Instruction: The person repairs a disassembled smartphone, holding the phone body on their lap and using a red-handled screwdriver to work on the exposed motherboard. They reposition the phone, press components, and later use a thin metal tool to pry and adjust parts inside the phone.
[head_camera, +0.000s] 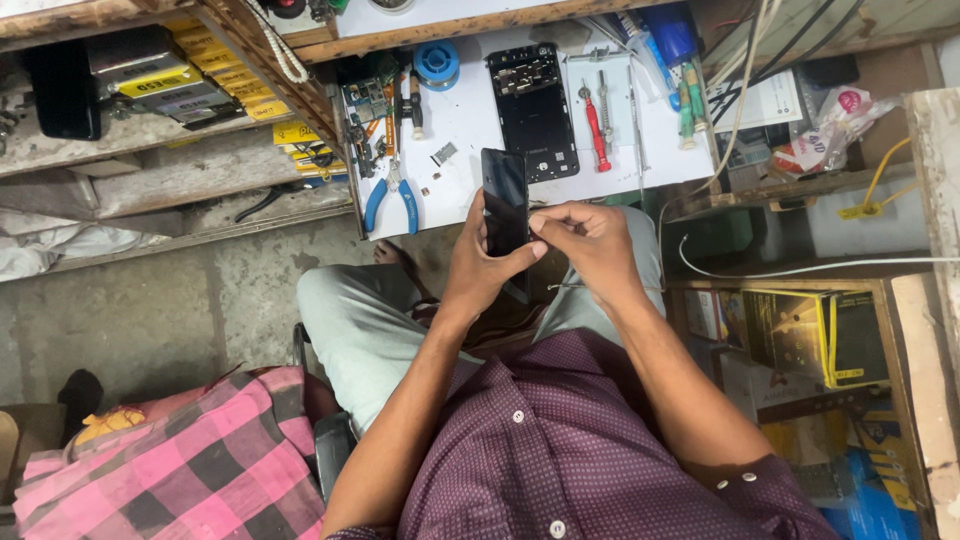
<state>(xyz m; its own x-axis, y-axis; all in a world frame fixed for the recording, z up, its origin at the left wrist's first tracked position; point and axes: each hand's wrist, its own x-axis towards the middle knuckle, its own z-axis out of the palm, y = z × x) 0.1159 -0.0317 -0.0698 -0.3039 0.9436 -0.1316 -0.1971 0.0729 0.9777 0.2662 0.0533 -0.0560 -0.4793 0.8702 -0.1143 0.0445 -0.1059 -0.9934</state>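
A black smartphone (505, 200) stands upright in front of my lap, just below the white work surface (470, 120). My left hand (478, 262) wraps around its lower half, thumb across the front. My right hand (592, 240) is closed at the phone's right edge, fingertips pinched against it; whether it holds a small tool I cannot tell. An opened black phone frame (533, 108) lies on the white surface behind.
Blue-handled pliers (392, 197), a red screwdriver (596, 135), a blue solder spool (437, 62) and small circuit boards (366, 100) lie on the white surface. Wooden shelves stand left and right, cables hang at the right, and a pink checked cloth (190, 460) lies lower left.
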